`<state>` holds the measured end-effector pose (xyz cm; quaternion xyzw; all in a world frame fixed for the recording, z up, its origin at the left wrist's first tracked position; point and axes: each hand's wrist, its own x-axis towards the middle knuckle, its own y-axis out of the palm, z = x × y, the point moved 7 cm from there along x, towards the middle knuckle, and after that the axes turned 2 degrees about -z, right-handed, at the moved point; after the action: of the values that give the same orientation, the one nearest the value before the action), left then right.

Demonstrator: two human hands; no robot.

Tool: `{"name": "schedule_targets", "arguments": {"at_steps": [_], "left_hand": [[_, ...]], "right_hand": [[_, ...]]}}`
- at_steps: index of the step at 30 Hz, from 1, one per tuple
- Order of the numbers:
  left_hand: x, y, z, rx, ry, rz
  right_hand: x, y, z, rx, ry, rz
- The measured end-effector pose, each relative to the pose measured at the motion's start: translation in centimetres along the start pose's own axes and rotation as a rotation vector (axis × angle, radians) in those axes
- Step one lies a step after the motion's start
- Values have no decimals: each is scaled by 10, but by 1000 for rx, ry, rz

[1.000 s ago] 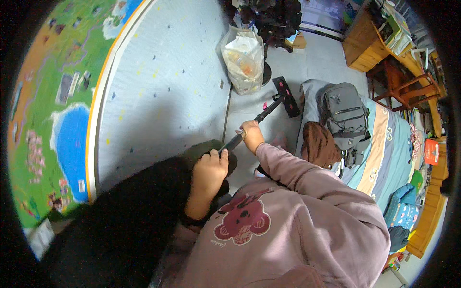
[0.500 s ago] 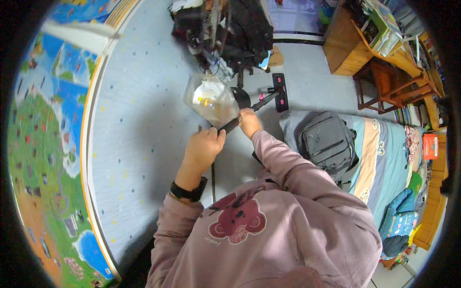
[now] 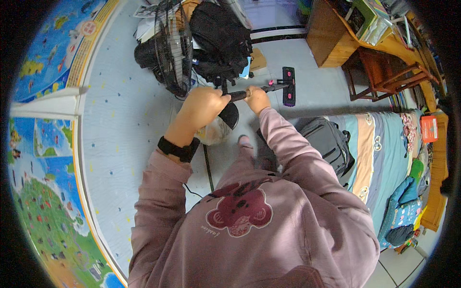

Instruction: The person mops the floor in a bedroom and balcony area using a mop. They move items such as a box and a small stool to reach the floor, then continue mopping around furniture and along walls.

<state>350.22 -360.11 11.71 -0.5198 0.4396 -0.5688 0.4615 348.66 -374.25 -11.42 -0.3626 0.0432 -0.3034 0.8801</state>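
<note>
Both my hands grip the black handle of a flat mop (image 3: 238, 96). My left hand (image 3: 201, 108) is closed round its near end, and a black band sits on that wrist. Farther along, my right hand (image 3: 257, 99) wraps the pole. The flat black mop head (image 3: 288, 86), with pink spots, lies on the floor to the right of my hands. Partly hidden below my left hand is a clear plastic bag (image 3: 214, 133), beside a round black base (image 3: 229, 116).
A standing fan (image 3: 173, 50) and a black bag (image 3: 218, 43) stand ahead, near a cardboard box (image 3: 258, 58). On the right are a wooden desk (image 3: 331, 41), a wooden chair (image 3: 384, 72) and a bed with a grey backpack (image 3: 324, 139). Map posters (image 3: 53, 211) line the left wall.
Both hands have moved forward, the left one also slightly left, and the handle now lies flatter across the view. The mop head appears a little farther right. My foot now shows.
</note>
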Motion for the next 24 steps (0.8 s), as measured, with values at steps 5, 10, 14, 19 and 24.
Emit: {"name": "schedule_targets", "arguments": {"at_steps": [5, 10, 14, 19, 24], "left_hand": [[37, 24, 26, -61, 60, -35], [53, 81, 39, -81, 46, -38], [34, 143, 50, -126, -110, 177], [-35, 168, 79, -248, -276, 278], [-120, 133, 115, -252, -520, 339]], "right_hand": [[28, -15, -35, -116, 122, -46], [45, -1, -97, -195, 232, -2], [46, 52, -147, -342, 297, 180], [52, 151, -154, -499, 59, 497], [31, 213, -76, 146, -96, 673]]}}
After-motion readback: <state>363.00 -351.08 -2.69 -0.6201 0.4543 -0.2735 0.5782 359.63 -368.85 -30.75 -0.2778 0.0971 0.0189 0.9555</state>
